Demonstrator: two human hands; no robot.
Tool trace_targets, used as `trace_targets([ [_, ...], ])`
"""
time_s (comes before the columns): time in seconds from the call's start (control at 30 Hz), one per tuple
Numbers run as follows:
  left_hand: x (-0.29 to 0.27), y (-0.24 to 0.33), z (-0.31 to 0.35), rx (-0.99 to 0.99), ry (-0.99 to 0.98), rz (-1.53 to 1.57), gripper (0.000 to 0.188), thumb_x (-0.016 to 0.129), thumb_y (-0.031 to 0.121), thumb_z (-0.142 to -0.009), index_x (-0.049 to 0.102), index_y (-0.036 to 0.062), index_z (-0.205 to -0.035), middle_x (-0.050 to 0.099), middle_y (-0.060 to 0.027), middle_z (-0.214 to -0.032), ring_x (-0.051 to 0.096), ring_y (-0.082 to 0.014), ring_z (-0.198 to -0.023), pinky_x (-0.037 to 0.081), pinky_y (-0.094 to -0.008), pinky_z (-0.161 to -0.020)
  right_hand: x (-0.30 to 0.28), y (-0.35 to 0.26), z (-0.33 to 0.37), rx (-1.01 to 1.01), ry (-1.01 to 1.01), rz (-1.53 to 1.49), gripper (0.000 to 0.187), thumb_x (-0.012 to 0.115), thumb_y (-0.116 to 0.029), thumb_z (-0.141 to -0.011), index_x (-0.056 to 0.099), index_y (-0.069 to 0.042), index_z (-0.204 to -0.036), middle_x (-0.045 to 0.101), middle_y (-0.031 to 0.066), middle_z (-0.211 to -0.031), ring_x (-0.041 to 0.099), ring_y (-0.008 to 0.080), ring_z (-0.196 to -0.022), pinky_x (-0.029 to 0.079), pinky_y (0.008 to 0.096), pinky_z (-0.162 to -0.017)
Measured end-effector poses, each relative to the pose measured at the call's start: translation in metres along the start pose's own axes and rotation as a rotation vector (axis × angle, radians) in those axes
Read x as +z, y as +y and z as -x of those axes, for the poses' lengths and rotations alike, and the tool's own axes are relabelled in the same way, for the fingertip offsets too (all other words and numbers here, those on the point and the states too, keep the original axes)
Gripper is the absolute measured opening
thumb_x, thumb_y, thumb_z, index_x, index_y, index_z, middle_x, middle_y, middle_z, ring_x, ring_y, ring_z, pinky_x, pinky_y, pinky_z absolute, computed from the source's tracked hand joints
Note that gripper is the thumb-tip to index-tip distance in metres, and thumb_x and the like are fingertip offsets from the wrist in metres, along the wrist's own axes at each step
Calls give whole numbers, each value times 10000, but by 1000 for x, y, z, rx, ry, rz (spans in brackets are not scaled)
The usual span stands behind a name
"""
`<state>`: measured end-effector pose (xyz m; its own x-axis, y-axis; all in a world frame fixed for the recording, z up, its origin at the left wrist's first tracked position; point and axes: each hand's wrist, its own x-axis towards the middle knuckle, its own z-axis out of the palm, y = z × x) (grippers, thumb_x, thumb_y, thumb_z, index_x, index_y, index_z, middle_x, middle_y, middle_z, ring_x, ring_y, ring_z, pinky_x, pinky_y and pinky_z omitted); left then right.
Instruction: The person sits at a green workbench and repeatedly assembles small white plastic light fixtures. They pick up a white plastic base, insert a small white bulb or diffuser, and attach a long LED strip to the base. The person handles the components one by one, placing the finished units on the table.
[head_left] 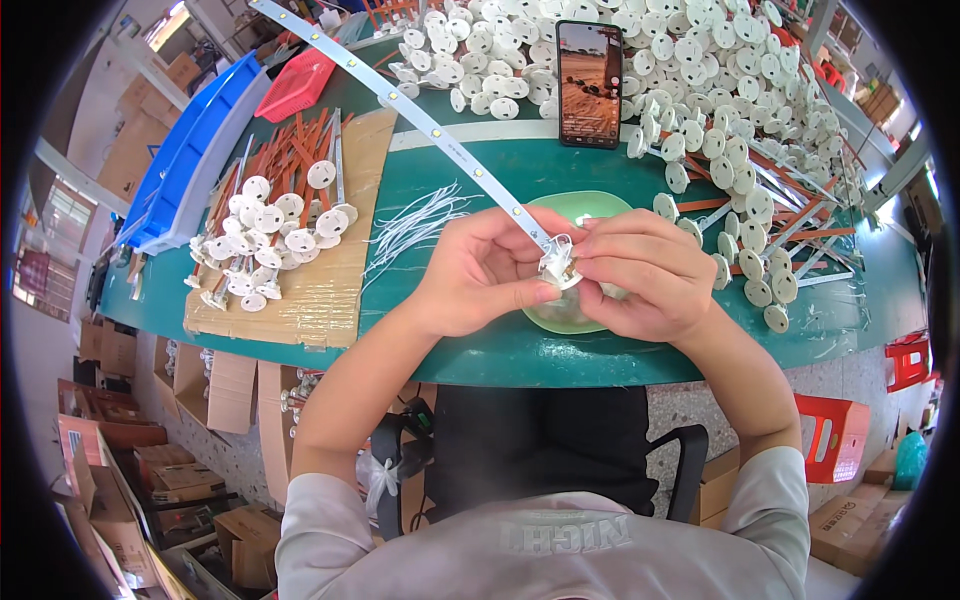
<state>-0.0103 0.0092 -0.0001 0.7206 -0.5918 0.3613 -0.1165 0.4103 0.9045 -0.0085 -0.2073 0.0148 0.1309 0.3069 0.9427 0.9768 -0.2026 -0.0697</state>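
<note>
1. The LED strip points away and leftward, its long axis running diagonally back to my fingers.
2. Its white base sits between my hands, over the green bowl.
3. My left hand, half curled, holds the base; my right hand, fingertips nearly together, pinches it.

Phone, lit screen, propped twd back of green table. Blue tray at L edge, red plastic basket just beside. Floor: cardboard boxes btm L, more btm R nr green plastic bag; red plastic stool or crate R. Blk chair armrest below table.
</note>
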Motion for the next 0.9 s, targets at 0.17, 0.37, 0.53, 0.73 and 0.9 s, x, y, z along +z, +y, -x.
trace_targets([
  [0.17, -2, -4, 1, 24, -21, 19, 529, 745, -87, -821, 531, 5, -1296, 654, -154, -1241, 667, -204, -1120, 543, -378, -989, 0, 0, 2, -2, -6, 0, 262, 789, 85, -621, 720, 3, -860, 724, 91, -883, 715, 267, -780, 613, 329, -678],
  [0.37, 0, -6, -1, 77, -6, 111, 479, 729, -102, -836, 512, 25, -1243, 647, -152, -1245, 654, -218, -1152, 535, -394, -1008, 2, 1, 2, -18, 0, 8, 271, 788, 86, -633, 717, 1, -880, 726, 94, -905, 713, 269, -787, 614, 338, -698],
  [0.53, 0, 1, -2, 59, -5, 104, 499, 705, -107, -852, 488, 29, -1280, 632, -170, -1278, 635, -243, -1188, 523, -406, -1028, 0, 0, 0, -6, -2, 22, 261, 790, 82, -637, 722, 3, -877, 725, 97, -902, 710, 270, -776, 605, 336, -679],
  [0.73, -9, 37, 18, -115, 137, -108, 608, 664, -88, -885, 424, 33, -1430, 641, -187, -1285, 632, -250, -1199, 520, -377, -1014, 0, 3, 1, -8, -25, 43, 248, 788, 64, -652, 717, 2, -881, 716, 115, -908, 685, 273, -770, 578, 346, -640],
  [0.9, -120, 147, 64, -74, 635, -515, 501, 604, 87, -986, 428, -28, -1440, 697, -156, -1186, 697, -219, -990, 520, -264, -750, -9, -5, -6, 55, -139, 109, 239, 760, 83, -643, 703, -6, -857, 707, 118, -904, 657, 287, -747, 554, 350, -634],
])
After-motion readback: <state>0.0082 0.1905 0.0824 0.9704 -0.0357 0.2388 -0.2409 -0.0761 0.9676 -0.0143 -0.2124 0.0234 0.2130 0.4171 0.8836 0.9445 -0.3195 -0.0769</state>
